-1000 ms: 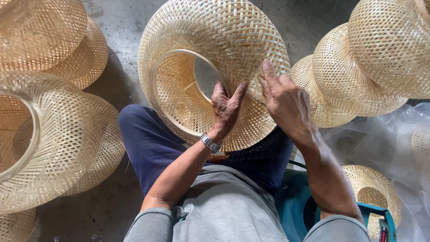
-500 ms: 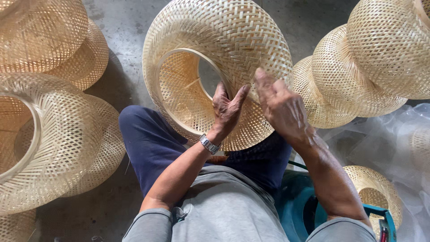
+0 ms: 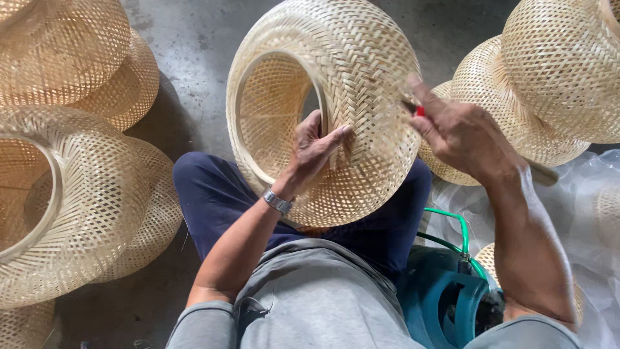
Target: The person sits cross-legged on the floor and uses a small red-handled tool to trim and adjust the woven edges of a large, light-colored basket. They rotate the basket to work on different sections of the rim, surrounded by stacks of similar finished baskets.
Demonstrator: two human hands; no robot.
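A: A bare concrete floor (image 3: 194,45), grey and stained, with woven bamboo pieces crowding both sides. What sits at the centre?

B: 1 round woven bamboo shade (image 3: 336,110), tipped on its side on the seated person's lap (image 3: 213,200), its open mouth turned left toward the head camera. I judge that the tilt puts the outer weave up where both hands can get at it.

A: How do the hands sit on it?

B: The left hand (image 3: 313,152) hooks over the rim of the opening, thumb inside, fingers pressed together flat on the weave, steadying it. The right hand (image 3: 462,132) is curled tight around a small tool with a red part (image 3: 418,111), its tip touching the shade's right flank.

A: Room to move?

B: Tight. 2 stacked shades (image 3: 542,84) lie just beside the right hand, and another stack (image 3: 71,194) fills the left edge. A teal canister with a green hose (image 3: 445,297) stands by the right elbow, near clear plastic sheeting (image 3: 594,194). The freest space is the floor strip above the lap.
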